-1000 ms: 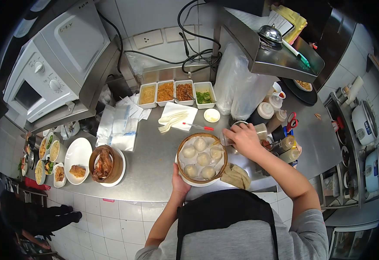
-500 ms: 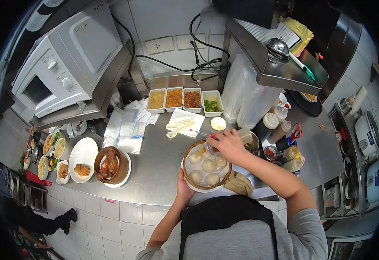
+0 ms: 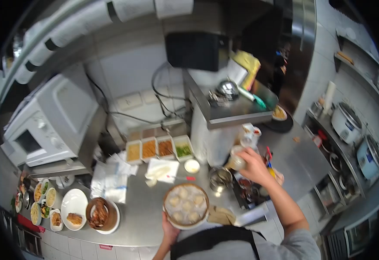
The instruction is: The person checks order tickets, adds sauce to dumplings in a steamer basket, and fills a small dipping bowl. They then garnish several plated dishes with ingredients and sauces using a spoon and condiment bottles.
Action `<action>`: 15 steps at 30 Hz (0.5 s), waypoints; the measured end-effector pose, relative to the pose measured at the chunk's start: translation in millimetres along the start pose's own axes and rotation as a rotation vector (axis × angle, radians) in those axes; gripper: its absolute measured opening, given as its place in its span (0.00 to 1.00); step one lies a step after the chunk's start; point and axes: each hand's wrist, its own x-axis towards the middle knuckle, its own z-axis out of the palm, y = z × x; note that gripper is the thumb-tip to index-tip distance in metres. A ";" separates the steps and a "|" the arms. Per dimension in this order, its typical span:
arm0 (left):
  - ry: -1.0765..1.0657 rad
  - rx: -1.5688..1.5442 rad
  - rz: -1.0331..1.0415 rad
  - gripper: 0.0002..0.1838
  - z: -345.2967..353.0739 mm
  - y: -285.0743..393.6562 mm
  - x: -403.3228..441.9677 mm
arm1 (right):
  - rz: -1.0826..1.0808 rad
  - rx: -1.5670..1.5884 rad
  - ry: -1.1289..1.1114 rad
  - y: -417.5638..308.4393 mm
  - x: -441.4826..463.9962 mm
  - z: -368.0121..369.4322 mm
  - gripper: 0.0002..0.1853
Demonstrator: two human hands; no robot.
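Note:
A round bamboo steamer [image 3: 206, 215] holding several pale dumplings [image 3: 184, 193] on white paper rests on a white plate near the counter's front edge. My left hand [image 3: 170, 229] is at the lower left rim of the plate and steamer, its fingers partly hidden beneath. To the upper right, my right hand [image 3: 254, 166] is wrapped round a small clear bottle [image 3: 237, 161], held tilted above the counter. Just left of that hand is a round metal container [image 3: 220, 178]. A folded brown cloth [image 3: 221, 215] lies right of the steamer.
White trays of toppings [image 3: 148, 149] line the back. A small white dish [image 3: 192, 166] and napkins with forks [image 3: 162, 170] lie in front. At left are a meat-filled steamer [image 3: 99, 213] and a white oval plate [image 3: 73, 200]. A metal shelf [image 3: 241, 113] overhangs the counter.
My right hand has moved from over the dumplings to the upper right with the bottle. My left hand stays by the steamer. The camera view has tilted upward, and the person at far left is gone from view.

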 end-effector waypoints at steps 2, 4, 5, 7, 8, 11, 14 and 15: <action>0.023 0.013 0.017 0.35 -8.1 -2.1 3.2 | 0.069 -0.015 0.009 16.3 -8.7 -5.2 0.26; 0.004 -0.057 -0.027 0.35 -10.9 -3.2 2.8 | 0.096 0.032 0.027 25.3 -13.1 -5.9 0.26; 0.011 -0.056 -0.024 0.35 -8.7 -2.2 3.9 | 0.103 0.064 0.042 28.1 -15.6 -4.9 0.26; 0.039 -0.051 -0.035 0.35 -1.6 0.7 -3.2 | 0.154 0.100 0.055 31.7 -19.2 -2.4 0.26; 0.050 -0.082 -0.042 0.35 -8.8 -2.1 -1.0 | 0.193 0.101 0.057 33.2 -20.2 -1.2 0.27; 0.036 -0.088 -0.048 0.35 -18.8 -6.1 2.6 | 0.346 0.102 0.077 41.1 -22.6 5.5 0.26; 0.063 -0.071 -0.032 0.35 -9.0 -3.3 -0.8 | 0.530 0.050 0.031 55.6 -26.3 14.0 0.28; 0.069 -0.071 -0.035 0.35 -7.3 -2.3 -1.8 | 0.567 0.028 -0.009 62.4 -28.3 17.4 0.29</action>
